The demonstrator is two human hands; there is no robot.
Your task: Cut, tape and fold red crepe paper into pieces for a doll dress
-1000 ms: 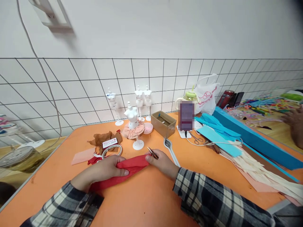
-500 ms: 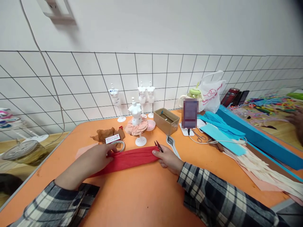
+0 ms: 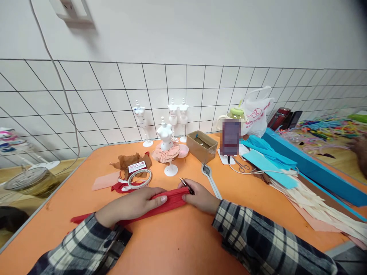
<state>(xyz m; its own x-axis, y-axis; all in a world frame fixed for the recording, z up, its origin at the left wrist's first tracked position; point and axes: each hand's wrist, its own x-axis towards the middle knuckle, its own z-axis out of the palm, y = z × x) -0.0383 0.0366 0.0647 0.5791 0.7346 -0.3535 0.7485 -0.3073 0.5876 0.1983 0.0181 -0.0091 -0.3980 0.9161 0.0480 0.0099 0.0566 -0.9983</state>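
A folded strip of red crepe paper [image 3: 172, 202] runs slantwise above the table, its tail passing under my left wrist. My left hand [image 3: 140, 204] is closed on the middle of the strip, thumb on top. Closed at the strip's right end, my right hand [image 3: 199, 195] also keeps a small pair of thread snips [image 3: 187, 186] in its fingers, blades pointing up and left. Just beyond my hands stands a white mini dress form [image 3: 164, 135] wearing a ruffled peach skirt [image 3: 165, 153]. A roll of white tape [image 3: 139, 178] lies on red scraps beyond my left hand.
Brown paper scraps [image 3: 124, 163] and a small box [image 3: 137, 167] lie left. More dress forms [image 3: 140, 118] stand behind. To the right are a cardboard box [image 3: 202, 147], grey tool [image 3: 210, 179], phone [image 3: 231, 137], scissors [image 3: 243, 165] and blue paper [image 3: 269, 166]. Another person's hand [image 3: 359, 149] shows far right.
My left hand has slid right along the red strip, closer to my right hand, uncovering the tape roll and the strip's tail. The snips have tipped leftward and lower.
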